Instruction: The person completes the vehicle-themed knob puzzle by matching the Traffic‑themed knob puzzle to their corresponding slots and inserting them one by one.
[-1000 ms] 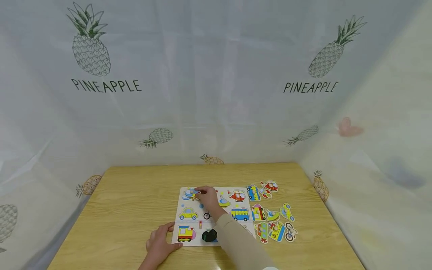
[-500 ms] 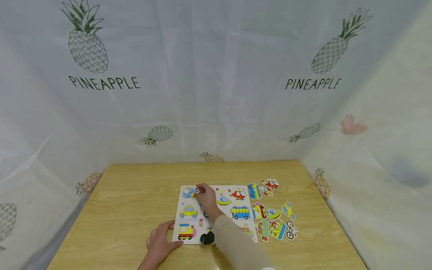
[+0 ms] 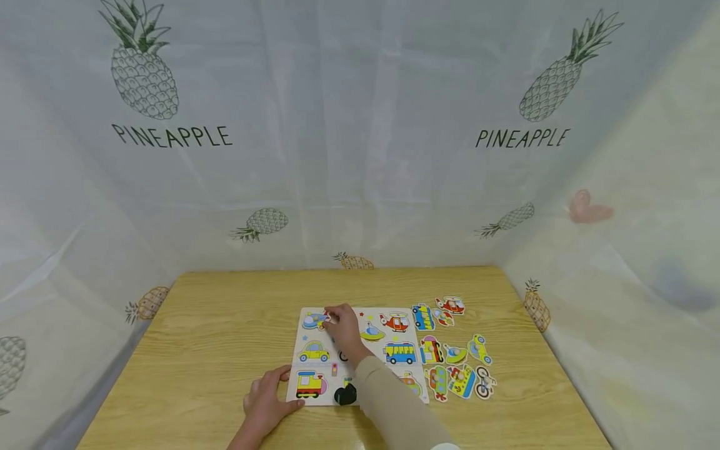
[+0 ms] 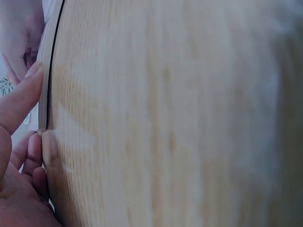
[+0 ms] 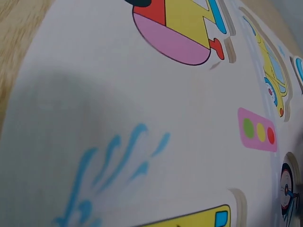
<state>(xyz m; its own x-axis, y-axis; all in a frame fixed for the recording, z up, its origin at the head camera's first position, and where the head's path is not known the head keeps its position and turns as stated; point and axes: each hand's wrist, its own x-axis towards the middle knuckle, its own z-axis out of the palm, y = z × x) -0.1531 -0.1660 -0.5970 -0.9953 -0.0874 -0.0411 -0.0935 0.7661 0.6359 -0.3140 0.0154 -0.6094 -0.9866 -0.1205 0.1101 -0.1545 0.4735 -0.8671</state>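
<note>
A white puzzle board [image 3: 332,342] printed with vehicles lies on the table. My left hand [image 3: 267,400] grips its near left corner, thumb at the near edge and fingers at the left side. In the left wrist view the thumb [image 4: 23,97] lies against the board's edge. Over the board's far left picture, my right hand [image 3: 344,328] pinches a blue and yellow airplane piece [image 3: 315,320]. The fingers partly hide this piece and the right forearm covers the board's middle. The right wrist view shows the train picture [image 5: 182,33] and traffic light [image 5: 257,130], not the fingertips.
Several loose pieces lie right of the board, among them a bus [image 3: 423,317], a helicopter [image 3: 450,305], a train [image 3: 431,350], a ship [image 3: 462,381] and a bicycle [image 3: 484,383]. A dark rounded object [image 3: 345,394] shows beside the right forearm. Pineapple-printed cloth [image 3: 360,156] surrounds the wooden table [image 3: 225,331].
My right hand has shifted the airplane piece slightly over the far left picture, where it now lies closer to the printed outline. The left hand stays on the board's corner. The head view tilts slightly.
</note>
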